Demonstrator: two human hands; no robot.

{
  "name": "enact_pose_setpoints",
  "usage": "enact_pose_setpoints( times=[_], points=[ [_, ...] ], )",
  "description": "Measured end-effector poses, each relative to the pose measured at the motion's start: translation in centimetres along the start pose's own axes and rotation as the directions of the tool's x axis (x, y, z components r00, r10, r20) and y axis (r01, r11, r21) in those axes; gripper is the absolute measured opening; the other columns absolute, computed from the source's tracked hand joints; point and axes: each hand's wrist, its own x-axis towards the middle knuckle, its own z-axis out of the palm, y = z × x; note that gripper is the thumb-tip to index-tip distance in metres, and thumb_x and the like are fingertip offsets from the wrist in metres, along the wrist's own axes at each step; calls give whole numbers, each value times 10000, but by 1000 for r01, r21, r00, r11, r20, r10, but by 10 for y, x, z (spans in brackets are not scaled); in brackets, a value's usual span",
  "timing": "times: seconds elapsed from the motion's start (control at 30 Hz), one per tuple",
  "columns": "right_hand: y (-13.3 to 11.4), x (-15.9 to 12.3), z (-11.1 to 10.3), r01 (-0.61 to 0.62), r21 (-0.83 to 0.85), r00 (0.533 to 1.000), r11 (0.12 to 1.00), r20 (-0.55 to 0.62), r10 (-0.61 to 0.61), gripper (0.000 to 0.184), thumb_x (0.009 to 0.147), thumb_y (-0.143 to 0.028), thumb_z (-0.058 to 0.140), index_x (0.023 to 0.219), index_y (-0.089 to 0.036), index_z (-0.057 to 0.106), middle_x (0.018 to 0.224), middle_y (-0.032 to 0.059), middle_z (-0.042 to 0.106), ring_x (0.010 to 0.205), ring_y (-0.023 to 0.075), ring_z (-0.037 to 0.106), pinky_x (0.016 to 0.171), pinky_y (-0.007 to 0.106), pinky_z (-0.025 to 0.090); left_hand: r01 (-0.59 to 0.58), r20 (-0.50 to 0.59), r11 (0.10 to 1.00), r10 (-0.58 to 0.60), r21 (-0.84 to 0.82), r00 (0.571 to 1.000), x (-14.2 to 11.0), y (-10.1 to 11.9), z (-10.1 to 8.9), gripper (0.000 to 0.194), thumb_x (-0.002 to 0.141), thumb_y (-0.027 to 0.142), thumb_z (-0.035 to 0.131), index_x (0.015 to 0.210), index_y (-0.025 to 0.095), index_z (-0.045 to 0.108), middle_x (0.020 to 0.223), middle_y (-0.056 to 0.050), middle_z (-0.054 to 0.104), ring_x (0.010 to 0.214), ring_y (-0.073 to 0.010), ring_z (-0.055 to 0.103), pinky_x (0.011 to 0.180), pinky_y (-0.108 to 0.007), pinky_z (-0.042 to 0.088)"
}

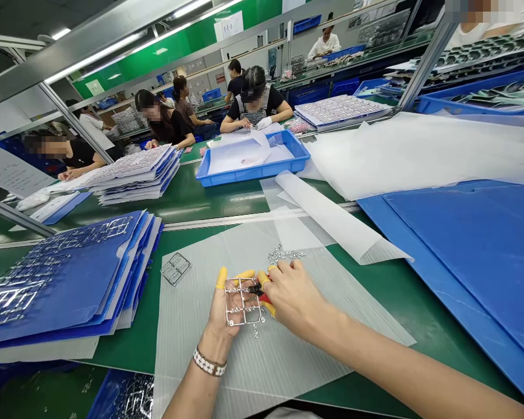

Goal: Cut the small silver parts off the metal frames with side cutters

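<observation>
One shiny, gridded frame (244,301) fills the left grip (222,306) while the right grip (293,295) clasps red-handled cutters (256,289).

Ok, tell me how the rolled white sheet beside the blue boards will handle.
The rolled white sheet looks thin, so probably light and floppy. Its loose roll, open at the near end, may crumple if squeezed or unroll if pushed.

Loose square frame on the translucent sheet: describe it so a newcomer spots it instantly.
On the green tabletop, find the large translucent white sheet. At its far left corner lies a small, shiny grey, square frame with crossbars. It lies alone and flat, unlike the silver frame in the left hand and the frames crowded on the stacked blue sheets.
</observation>
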Motion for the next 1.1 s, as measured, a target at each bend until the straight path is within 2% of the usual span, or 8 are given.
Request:
enact_pose_setpoints(
  times=[0.27,0.5,0.83,1.1],
  points=[
    [1,4,-10,36,4,998,999,53,-37,72,792,-213,569,820,-157,605,768,84,581,778,232,490,626,350,253,-25,-31,999,26,38,999,1,-1,-2,525,851,518,443,920,49,667,821,-125,706,632,-203,652,699,-359,521],
    [3,6,-5,62,-13,994,998,89,-61,87,780,-224,579,828,-160,612,768,81,570,777,246,490,620,352,252,-11,-21,999,12,30,1000,3,-1,-4,514,839,523,466,901,52,664,776,-115,700,627,-202,657,711,-361,519],
    [0,3,-3,76,-46,994,996,79,-72,75,759,-157,563,822,-163,604,761,88,565,754,243,488,618,342,254,-20,-64,997,24,74,998,3,-2,-3,507,826,534,479,884,67,667,768,-99,696,580,-183,640,664,-353,531],
    [4,6,-3,98,-10,992,995,76,-97,71,785,-172,550,823,-160,608,764,99,577,762,241,485,630,352,261,-7,-84,997,13,82,996,3,-3,-5,488,807,534,511,820,71,665,789,-114,701,620,-205,655,667,-355,532]
  ],
)
